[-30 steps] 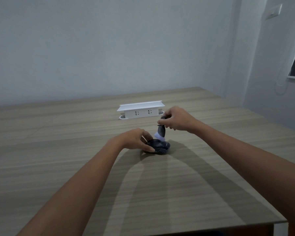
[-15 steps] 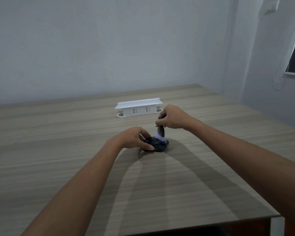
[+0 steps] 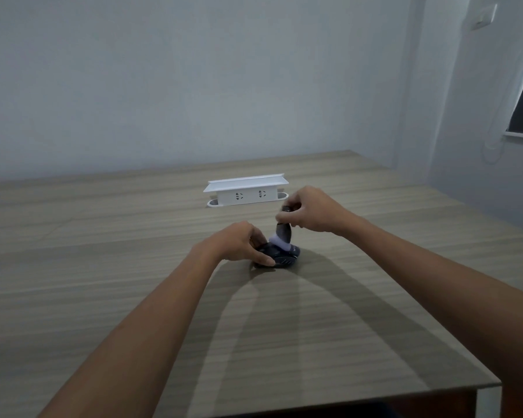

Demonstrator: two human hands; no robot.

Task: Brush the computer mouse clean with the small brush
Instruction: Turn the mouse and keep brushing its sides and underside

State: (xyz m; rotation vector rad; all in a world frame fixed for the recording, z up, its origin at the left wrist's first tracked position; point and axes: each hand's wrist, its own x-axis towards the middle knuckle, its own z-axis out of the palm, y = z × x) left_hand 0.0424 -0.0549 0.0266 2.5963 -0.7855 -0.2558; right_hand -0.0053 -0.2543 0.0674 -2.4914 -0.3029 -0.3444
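The dark computer mouse (image 3: 280, 257) sits mid-bench (image 3: 103, 282), gripped on its left side by the left hand (image 3: 239, 244). The right hand (image 3: 310, 211) pinches the small brush (image 3: 283, 235) by its dark handle, pale bristles touching the mouse's top. A white socket box (image 3: 246, 191) stands farther back.

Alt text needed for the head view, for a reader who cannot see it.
On a wooden table, the left hand steadies a dark computer mouse while the right hand presses a small brush onto it. A white power strip stands behind.
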